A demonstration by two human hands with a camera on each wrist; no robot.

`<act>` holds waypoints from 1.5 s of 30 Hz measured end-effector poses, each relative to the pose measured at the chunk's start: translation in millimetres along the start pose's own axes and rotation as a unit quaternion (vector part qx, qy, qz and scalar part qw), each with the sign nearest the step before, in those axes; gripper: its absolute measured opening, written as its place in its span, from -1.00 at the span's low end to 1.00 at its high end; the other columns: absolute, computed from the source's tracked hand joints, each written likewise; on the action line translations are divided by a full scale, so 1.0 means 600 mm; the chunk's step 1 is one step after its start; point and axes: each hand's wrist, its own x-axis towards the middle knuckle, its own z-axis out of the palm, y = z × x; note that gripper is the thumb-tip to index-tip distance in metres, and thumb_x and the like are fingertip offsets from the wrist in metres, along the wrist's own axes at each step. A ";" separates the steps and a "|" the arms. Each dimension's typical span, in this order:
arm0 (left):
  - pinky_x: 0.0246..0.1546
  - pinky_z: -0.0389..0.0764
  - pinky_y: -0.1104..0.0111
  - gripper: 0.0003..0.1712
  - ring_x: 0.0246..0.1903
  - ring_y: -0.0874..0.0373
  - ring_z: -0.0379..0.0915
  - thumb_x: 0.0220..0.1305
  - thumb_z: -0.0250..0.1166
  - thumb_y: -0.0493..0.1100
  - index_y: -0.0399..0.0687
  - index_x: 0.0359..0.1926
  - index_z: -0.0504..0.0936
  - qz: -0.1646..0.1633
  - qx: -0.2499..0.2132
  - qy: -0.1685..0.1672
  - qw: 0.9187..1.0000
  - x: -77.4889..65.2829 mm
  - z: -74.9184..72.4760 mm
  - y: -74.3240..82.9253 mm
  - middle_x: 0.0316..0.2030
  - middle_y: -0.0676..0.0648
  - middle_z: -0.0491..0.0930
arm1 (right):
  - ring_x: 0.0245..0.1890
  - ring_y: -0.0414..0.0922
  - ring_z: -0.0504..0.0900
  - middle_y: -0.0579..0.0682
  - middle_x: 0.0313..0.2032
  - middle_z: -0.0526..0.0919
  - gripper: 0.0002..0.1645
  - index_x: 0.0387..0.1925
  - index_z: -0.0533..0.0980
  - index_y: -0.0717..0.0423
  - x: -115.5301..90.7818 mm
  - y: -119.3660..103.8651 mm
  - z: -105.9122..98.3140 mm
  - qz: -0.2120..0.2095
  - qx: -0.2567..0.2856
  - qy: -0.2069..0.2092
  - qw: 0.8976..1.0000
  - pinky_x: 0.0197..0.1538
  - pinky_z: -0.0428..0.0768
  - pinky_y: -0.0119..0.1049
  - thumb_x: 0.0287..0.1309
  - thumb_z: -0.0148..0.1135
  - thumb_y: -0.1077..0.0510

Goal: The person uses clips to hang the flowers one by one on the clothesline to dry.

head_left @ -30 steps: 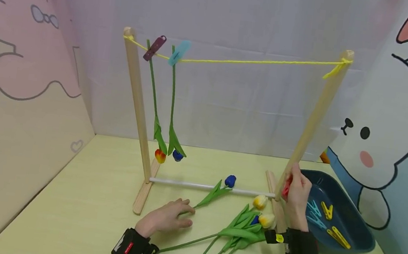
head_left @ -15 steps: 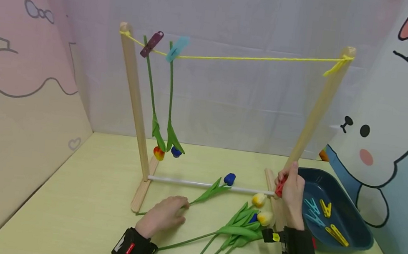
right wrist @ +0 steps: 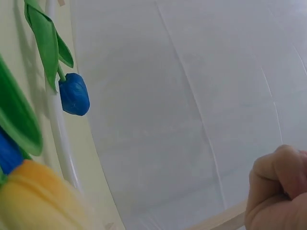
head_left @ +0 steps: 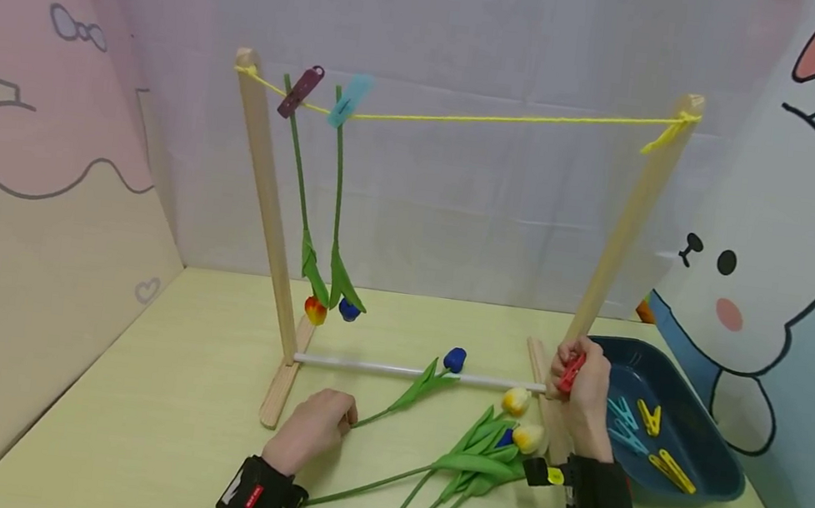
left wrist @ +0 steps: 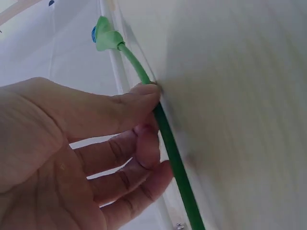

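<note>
Low over the table, my left hand (head_left: 312,429) pinches the green stem of a blue artificial tulip (head_left: 454,360). Thumb and fingertips meet on that stem (left wrist: 176,158) in the left wrist view, while the bloom lies by the white crossbar (head_left: 379,367). A red clothespin (head_left: 571,373) is held in my right hand (head_left: 589,400), close by the right post. At the right wrist view's edge, curled fingers (right wrist: 283,165) show but the clothespin does not. A purple clothespin (head_left: 301,92) and a light blue clothespin (head_left: 350,101) hang two tulips head-down from a yellow cord (head_left: 498,119).
Between my hands lies a bunch of tulips (head_left: 481,466) with yellow and blue blooms. A dark blue basin (head_left: 717,482) at right holds several yellow and blue clothespins. Wooden posts (head_left: 266,196) carry the cord, with feet (head_left: 278,394) on the table.
My left hand has closed on the tulip's stem and slid a little toward me and left along it. The right hand has shifted slightly left, turning the red clothespin into view.
</note>
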 end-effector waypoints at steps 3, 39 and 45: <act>-0.30 0.56 0.19 -0.81 -0.36 0.02 0.53 0.05 0.31 -0.55 -0.21 -0.44 0.66 0.009 0.028 0.023 0.999 -0.003 0.000 0.002 -0.44 -0.09 0.62 | -0.80 -0.32 0.19 -0.24 -0.69 0.27 -0.42 -0.51 0.26 -0.05 -0.001 0.002 -0.003 -0.014 0.026 -0.033 0.999 -0.51 -0.08 -0.12 0.61 -0.45 -0.18; -0.72 0.08 0.56 -0.89 -0.76 0.33 0.24 0.30 0.38 -0.13 -0.06 -0.32 0.75 0.006 0.091 0.292 0.952 0.012 -0.026 0.034 -0.68 0.09 0.59 | -0.41 -0.22 0.65 -0.10 -0.38 0.63 -0.72 -0.17 0.68 0.00 0.002 0.003 -0.002 -0.109 0.089 -0.013 0.990 -0.17 0.69 -0.47 0.46 0.08 0.02; -0.66 0.22 0.58 -0.93 -0.71 0.33 0.34 0.25 0.41 -0.23 -0.16 -0.31 0.75 0.023 0.032 0.319 0.947 0.012 -0.028 0.035 -0.61 0.02 0.66 | -0.35 -0.20 0.73 -0.08 -0.31 0.71 -0.69 -0.01 0.69 0.15 -0.001 0.002 0.000 -0.128 0.111 -0.020 0.985 -0.05 0.68 -0.50 0.39 0.17 0.09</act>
